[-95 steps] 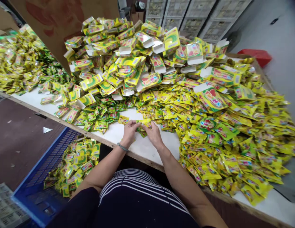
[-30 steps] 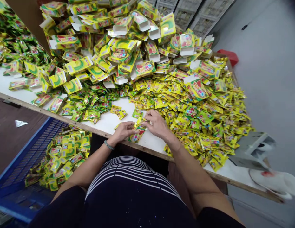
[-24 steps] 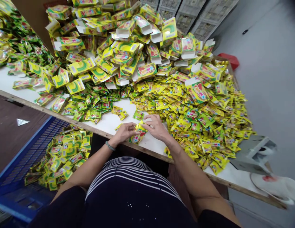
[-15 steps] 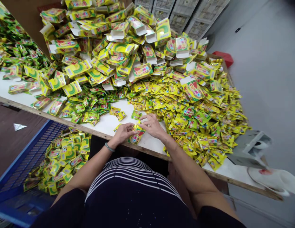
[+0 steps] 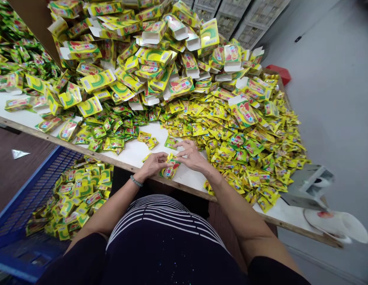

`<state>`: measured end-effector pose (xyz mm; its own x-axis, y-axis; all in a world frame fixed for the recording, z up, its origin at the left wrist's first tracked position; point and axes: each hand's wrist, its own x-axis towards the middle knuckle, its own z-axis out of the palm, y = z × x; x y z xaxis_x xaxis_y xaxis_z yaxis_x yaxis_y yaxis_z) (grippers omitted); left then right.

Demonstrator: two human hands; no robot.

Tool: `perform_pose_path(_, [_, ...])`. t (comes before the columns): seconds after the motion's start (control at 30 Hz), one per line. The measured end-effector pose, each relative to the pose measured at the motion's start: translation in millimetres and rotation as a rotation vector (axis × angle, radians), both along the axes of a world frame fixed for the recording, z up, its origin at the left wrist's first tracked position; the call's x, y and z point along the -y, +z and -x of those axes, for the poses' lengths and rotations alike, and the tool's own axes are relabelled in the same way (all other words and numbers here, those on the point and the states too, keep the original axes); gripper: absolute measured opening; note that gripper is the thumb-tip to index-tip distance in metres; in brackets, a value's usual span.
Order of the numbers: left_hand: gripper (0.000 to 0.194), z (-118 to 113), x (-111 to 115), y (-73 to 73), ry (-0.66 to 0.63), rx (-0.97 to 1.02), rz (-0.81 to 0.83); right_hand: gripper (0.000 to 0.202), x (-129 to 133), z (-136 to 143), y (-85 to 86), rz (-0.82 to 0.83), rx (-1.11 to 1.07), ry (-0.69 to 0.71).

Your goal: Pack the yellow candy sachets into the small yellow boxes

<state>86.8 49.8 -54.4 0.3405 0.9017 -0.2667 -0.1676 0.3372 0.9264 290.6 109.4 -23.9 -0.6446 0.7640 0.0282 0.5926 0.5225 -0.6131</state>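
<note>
My left hand (image 5: 153, 165), with a beaded bracelet on its wrist, grips a small yellow and green box (image 5: 169, 171) at the table's front edge. Over the box's upper right side is my right hand (image 5: 190, 155), its fingers spread and slightly bent, with the fingertips close to the box top. Just behind the hands lies a green packet (image 5: 171, 142). Two yellow packets (image 5: 147, 139) rest on the white table top to the left. Another yellow piece is partly hidden behind my left hand.
Piled boxes (image 5: 154, 57) fill the back of the table (image 5: 133, 152). Green packets (image 5: 114, 144) lie left, yellow packets (image 5: 258, 158) right. A blue crate (image 5: 12, 213) holding boxes stands below left. A grey dispenser (image 5: 305, 188) and white container (image 5: 335, 223) are at right.
My right hand's fingers have spread and lifted slightly off the box top. My left hand still holds the box. The whole view has shifted slightly.
</note>
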Motion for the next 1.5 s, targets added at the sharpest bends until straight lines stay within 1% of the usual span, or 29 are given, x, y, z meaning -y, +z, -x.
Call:
perform_pose_path(0.07, [0.050, -0.6, 1.2, -3.5, 0.018, -0.007, 0.004, 0.025, 1.6, 0.8, -7.2, 0.053, -0.017, 0.002])
perform_pose_path(0.13, [0.053, -0.3, 3.2, -7.3, 0.030, -0.032, -0.019, 0.034, 5.1, 5.4, -13.2, 0.061, -0.003, -0.036])
perform_pose_path(0.2, [0.057, 0.4, 5.7, -10.7, 0.059, -0.090, -0.073, 0.036, 10.4, 12.1, -17.3, 0.056, 0.031, -0.085])
perform_pose_path(0.3, [0.061, 1.3, 9.8, -14.2, 0.127, -0.218, -0.166, 0.034, 19.8, 17.8, -19.2, 0.053, 0.015, -0.097])
perform_pose_path(0.33, [0.060, 1.6, 11.0, -14.9, 0.147, -0.255, -0.190, 0.029, 23.2, 17.3, -19.3, 0.033, -0.036, -0.115])
perform_pose_path(0.4, [0.056, 2.5, 13.1, -15.7, 0.171, -0.310, -0.223, 0.021, 30.6, 13.9, -20.3, -0.021, -0.186, -0.221])
perform_pose_path(0.47, [0.049, 3.9, 14.5, -16.0, 0.170, -0.337, -0.255, 0.027, 38.7, 10.7, -24.2, -0.023, -0.325, -0.345])
perform_pose_path(0.5, [0.045, 4.7, 14.8, -16.1, 0.158, -0.346, -0.273, 0.028, 42.9, 10.4, -27.3, 0.012, -0.370, -0.374])
perform_pose_path(0.53, [0.041, 5.4, 14.9, -16.2, 0.142, -0.351, -0.292, 0.028, 46.7, 11.0, -30.8, 0.064, -0.400, -0.375])
perform_pose_path(0.6, [0.035, 6.3, 14.5, -16.3, 0.107, -0.354, -0.314, 0.027, 52.0, 14.5, -37.5, 0.152, -0.431, -0.333])
perform_pose_path(0.67, [0.032, 6.4, 13.3, -15.8, 0.083, -0.345, -0.308, 0.026, 52.4, 18.1, -41.1, 0.173, -0.420, -0.306])
perform_pose_path(0.77, [0.034, 5.8, 11.6, -12.8, 0.064, -0.330, -0.279, 0.026, 45.5, 18.7, -37.7, 0.156, -0.392, -0.349])
perform_pose_path(0.83, [0.035, 5.4, 11.3, -10.1, 0.062, -0.317, -0.255, 0.036, 40.0, 16.7, -31.0, 0.148, -0.379, -0.381])
perform_pose_path(0.87, [0.037, 5.1, 11.4, -9.0, 0.070, -0.300, -0.239, 0.038, 38.0, 15.5, -27.1, 0.140, -0.365, -0.373])
perform_pose_path(0.97, [0.047, 4.5, 12.3, -8.8, 0.113, -0.224, -0.180, 0.025, 35.4, 13.5, -16.4, 0.121, -0.296, -0.266])
perform_pose_path(1.03, [0.053, 4.2, 12.6, -11.0, 0.131, -0.192, -0.147, 0.023, 34.8, 13.5, -11.9, 0.100, -0.250, -0.219])
perform_pose_path(1.17, [0.053, 4.3, 11.7, -16.1, 0.138, -0.200, -0.150, 0.015, 31.0, 13.3, -8.9, 0.018, -0.144, -0.171])
perform_pose_path(1.27, [0.053, 3.9, 11.3, -16.5, 0.136, -0.198, -0.140, 0.016, 27.8, 12.6, -7.9, 0.050, -0.170, -0.115])
perform_pose_path(1.33, [0.053, 3.4, 11.3, -15.6, 0.140, -0.191, -0.133, 0.015, 27.9, 14.1, -6.8, 0.052, -0.175, -0.135])
perform_pose_path(1.43, [0.054, 2.6, 11.7, -13.5, 0.154, -0.203, -0.139, 0.014, 30.6, 18.5, -5.2, 0.026, -0.145, -0.222])
perform_pose_path(1.5, [0.055, 2.4, 12.3, -12.1, 0.149, -0.208, -0.135, 0.014, 31.2, 20.6, -4.3, 0.066, -0.170, -0.274])
